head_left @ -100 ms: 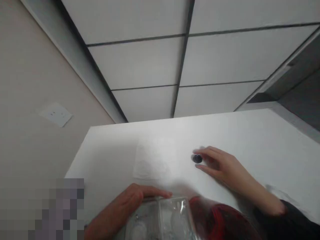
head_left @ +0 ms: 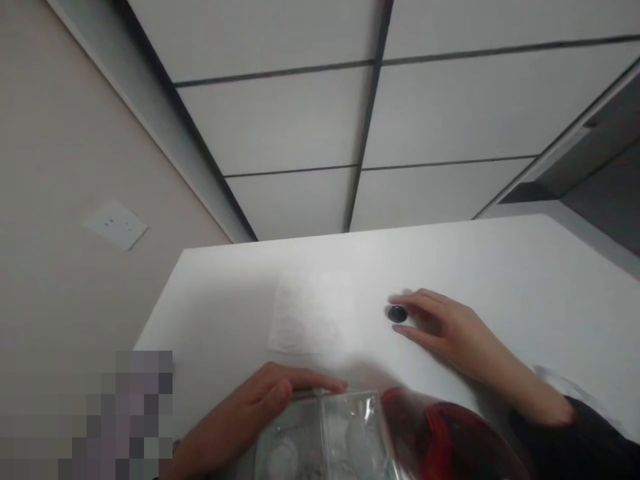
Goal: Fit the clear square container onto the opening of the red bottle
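My right hand (head_left: pixel 453 327) is over the white table, its thumb and index finger apart on either side of a small round black object (head_left: pixel 398 314). A gap shows between the thumb and this object; whether the index finger touches it I cannot tell. My left hand (head_left: pixel 265 400) lies along the far edge of a clear plastic container (head_left: pixel 350 427), fingers stretched out and thumb raised. The container is split by a ridge, with round shapes moulded or lying inside. Its near part is cut off by the bottom of the view.
A thin white sheet (head_left: pixel 313 313) lies flat on the white table (head_left: pixel 225 293). Right of the container is a shiny dark red, see-through item (head_left: pixel 450 440). Clear plastic (head_left: pixel 565 383) lies by the right forearm. Beyond the table stand a panelled partition (head_left: pixel 295 127) and a wall socket (head_left: pixel 116 225).
The view has shifted slightly. My left thumb now shows more plainly above the container. My right hand keeps its place around the black object.
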Demonstrator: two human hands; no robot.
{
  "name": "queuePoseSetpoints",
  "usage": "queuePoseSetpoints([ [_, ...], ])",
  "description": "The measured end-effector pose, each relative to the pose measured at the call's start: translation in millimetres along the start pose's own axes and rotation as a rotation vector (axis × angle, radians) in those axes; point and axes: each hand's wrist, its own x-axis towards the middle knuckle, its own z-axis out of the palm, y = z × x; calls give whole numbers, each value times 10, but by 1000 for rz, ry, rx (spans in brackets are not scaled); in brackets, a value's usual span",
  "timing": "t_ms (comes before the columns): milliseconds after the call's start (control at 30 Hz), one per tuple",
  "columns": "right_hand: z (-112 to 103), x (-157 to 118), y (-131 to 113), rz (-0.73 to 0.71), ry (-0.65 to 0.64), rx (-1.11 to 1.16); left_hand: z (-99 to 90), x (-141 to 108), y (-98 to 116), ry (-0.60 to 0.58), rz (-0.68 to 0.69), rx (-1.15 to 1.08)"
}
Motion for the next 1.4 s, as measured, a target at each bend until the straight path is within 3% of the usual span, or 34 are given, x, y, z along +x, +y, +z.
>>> queuePoseSetpoints([
  [67,-14,-7,4,-11,10,-1,-263,527,820,-1,36,-20],
  [100,-17,-8,4,-18,17,-3,-326,683,1124,-31,70,-53],
  [133,-19,-8,2,-24,22,-4,-352,774,1347,-36,86,-89],
  [200,-19,-6,-3,-32,26,-5,-335,809,1571,-67,87,-123],
  [500,-40,0,-48,-46,25,-1,-301,712,1463,-173,67,-111],
  [900,-60,-20,-28,-52,11,-5,-312,647,1507,-172,-73,71],
  [1400,-56,-14,-40,-50,35,-4,-260,644,1641,-185,-48,124],
])
